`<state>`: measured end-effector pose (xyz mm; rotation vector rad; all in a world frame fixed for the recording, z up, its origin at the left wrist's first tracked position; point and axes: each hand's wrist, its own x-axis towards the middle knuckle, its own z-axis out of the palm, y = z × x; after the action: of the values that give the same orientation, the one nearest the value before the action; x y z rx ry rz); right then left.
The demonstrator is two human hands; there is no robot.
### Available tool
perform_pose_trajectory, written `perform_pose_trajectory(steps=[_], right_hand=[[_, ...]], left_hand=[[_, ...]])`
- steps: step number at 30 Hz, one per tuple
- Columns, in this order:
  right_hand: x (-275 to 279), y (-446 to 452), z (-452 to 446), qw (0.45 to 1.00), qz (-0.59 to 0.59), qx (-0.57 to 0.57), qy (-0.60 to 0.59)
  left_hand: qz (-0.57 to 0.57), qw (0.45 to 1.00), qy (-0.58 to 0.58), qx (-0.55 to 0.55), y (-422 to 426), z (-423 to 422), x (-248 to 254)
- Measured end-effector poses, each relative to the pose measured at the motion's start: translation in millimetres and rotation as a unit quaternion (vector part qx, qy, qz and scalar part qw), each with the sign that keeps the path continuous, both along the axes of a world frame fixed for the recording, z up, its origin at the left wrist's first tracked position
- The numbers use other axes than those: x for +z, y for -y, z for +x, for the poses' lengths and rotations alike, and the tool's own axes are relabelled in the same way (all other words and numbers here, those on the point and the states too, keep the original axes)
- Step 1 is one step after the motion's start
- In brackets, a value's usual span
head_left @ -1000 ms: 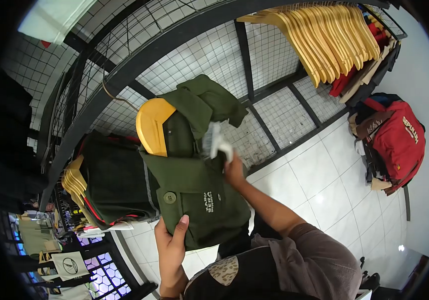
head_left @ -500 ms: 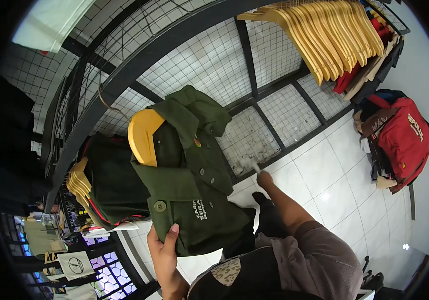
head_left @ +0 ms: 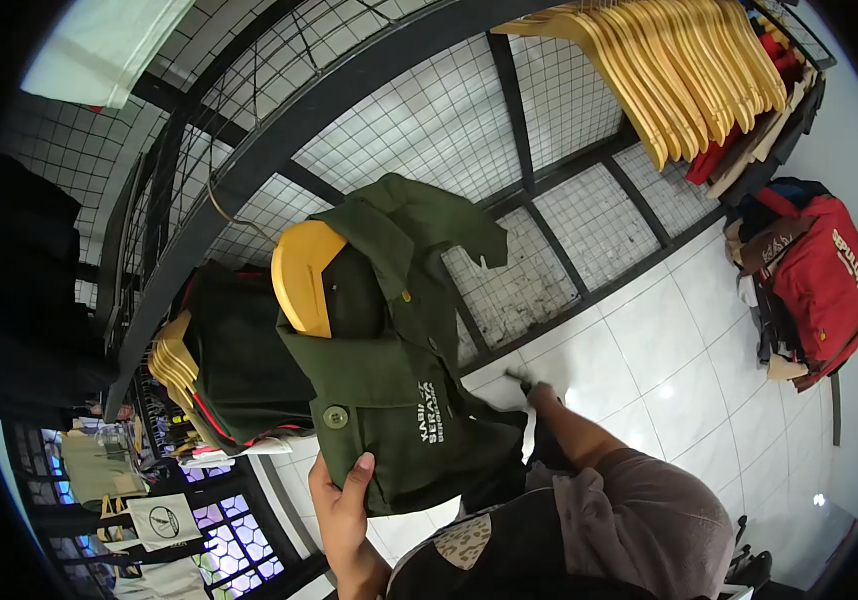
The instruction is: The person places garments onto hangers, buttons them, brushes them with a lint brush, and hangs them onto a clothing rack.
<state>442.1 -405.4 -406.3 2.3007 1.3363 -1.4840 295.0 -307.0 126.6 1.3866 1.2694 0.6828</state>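
A dark green shirt [head_left: 374, 380] with a button and pale lettering hangs on a wooden hanger [head_left: 301, 280], whose hook reaches the black rack bar. My left hand [head_left: 346, 500] grips the shirt's lower edge, thumb on top and fingers behind the cloth. My right hand [head_left: 547, 398] is off the shirt, to its right and low near my body. Its fingers are blurred and partly hidden, so I cannot make out whether it holds anything.
Bare wooden hangers [head_left: 694, 75] hang at upper right. A red garment [head_left: 824, 280] tops a bunch of clothes on the right. Dark clothes [head_left: 249, 360] hang left of the shirt. Behind stands a black rack with wire mesh [head_left: 409, 120]; white floor tiles [head_left: 649, 345] lie beyond.
My right hand, with a pale object in it, has moved from the shirt's front out to the right and down; that object no longer shows clearly. The shirt has swayed a little.
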Motion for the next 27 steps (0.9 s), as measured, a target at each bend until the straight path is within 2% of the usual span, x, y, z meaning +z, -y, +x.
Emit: perform_pose_trajectory(steps=[1, 2, 3, 4, 5, 6, 8, 9, 11, 13, 15, 16, 18, 19, 20, 21, 22, 23, 24, 26, 27], right_hand=[[-24.9, -3.0, 1.8, 0.985, 0.113, -0.115, 0.056], [-27.2, -25.6, 17.5, 0.980, 0.148, -0.065, 0.118], [8.6, -54.7, 30.6, 0.923, 0.238, -0.288, 0.092], [80.6, -84.2, 45.1, 0.809, 0.334, -0.482, 0.025], [127.8, -114.7, 58.1, 0.777, 0.382, -0.500, 0.036], [179.5, -131.7, 67.5, 0.716, 0.453, -0.527, -0.066], [233.0, -161.6, 70.0, 0.644, 0.587, -0.484, -0.080], [239.8, -168.1, 62.3, 0.643, 0.588, -0.485, -0.080], [247.9, -172.1, 47.7, 0.690, 0.623, -0.355, -0.095], [217.9, -153.5, 26.5, 0.764, 0.566, -0.285, -0.119], [202.3, -116.5, 16.5, 0.782, 0.560, -0.233, -0.145], [197.7, -118.8, 13.5, 0.780, 0.563, -0.231, -0.146], [187.0, -116.6, 6.2, 0.702, 0.629, -0.321, -0.091], [229.6, -120.4, 20.4, 0.699, 0.597, -0.377, -0.115], [249.1, -137.8, 32.4, 0.680, 0.582, -0.441, -0.074], [276.8, -153.3, 46.4, 0.608, 0.604, -0.502, -0.116], [277.6, -173.9, 63.3, 0.572, 0.641, -0.498, -0.122], [315.1, -179.2, 78.9, 0.588, 0.629, -0.499, -0.102], [317.3, -188.2, 86.0, 0.616, 0.631, -0.463, -0.094], [303.9, -194.3, 85.3, 0.651, 0.637, -0.403, -0.090], [278.6, -196.3, 76.9, 0.660, 0.642, -0.379, -0.093]], left_hand=[[-0.002, 1.000, -0.001, 0.000, 0.7, 0.5, -0.7], [-0.003, 1.000, -0.002, -0.001, 1.7, 1.4, -1.5], [-0.004, 1.000, -0.002, -0.003, 2.4, 3.6, -2.5], [-0.006, 1.000, 0.001, -0.005, 2.8, 7.0, -3.4], [-0.005, 1.000, -0.005, 0.000, 3.3, 10.5, -3.7], [-0.003, 1.000, -0.012, 0.006, 4.2, 12.6, -3.7], [-0.005, 1.000, -0.011, 0.003, 5.5, 13.0, -5.5], [-0.005, 1.000, -0.010, 0.000, 4.8, 12.8, -6.6], [-0.004, 1.000, -0.002, -0.014, 1.6, 8.9, -9.1], [-0.001, 1.000, 0.007, -0.026, -2.3, 2.1, -9.5], [0.010, 0.999, -0.021, -0.048, -7.5, -4.1, -7.9], [0.014, 0.999, -0.020, -0.047, -8.9, -4.2, -7.0], [-0.001, 0.999, 0.005, -0.036, -6.4, -5.8, -6.7], [-0.003, 0.999, 0.005, -0.037, -5.5, -7.3, -7.0], [-0.008, 0.999, 0.000, -0.047, -5.8, -8.2, -7.6], [-0.011, 0.998, -0.005, -0.056, -6.2, -8.5, -8.2], [-0.010, 0.998, -0.002, -0.057, -6.8, -8.4, -10.3], [-0.007, 0.998, 0.007, -0.063, -7.5, -8.1, -13.6], [-0.004, 0.997, 0.015, -0.070, -7.7, -8.4, -16.3], [0.001, 0.997, 0.013, -0.077, -11.0, -8.6, -17.3], [0.007, 0.996, 0.011, -0.084, -13.2, -8.9, -17.8]])
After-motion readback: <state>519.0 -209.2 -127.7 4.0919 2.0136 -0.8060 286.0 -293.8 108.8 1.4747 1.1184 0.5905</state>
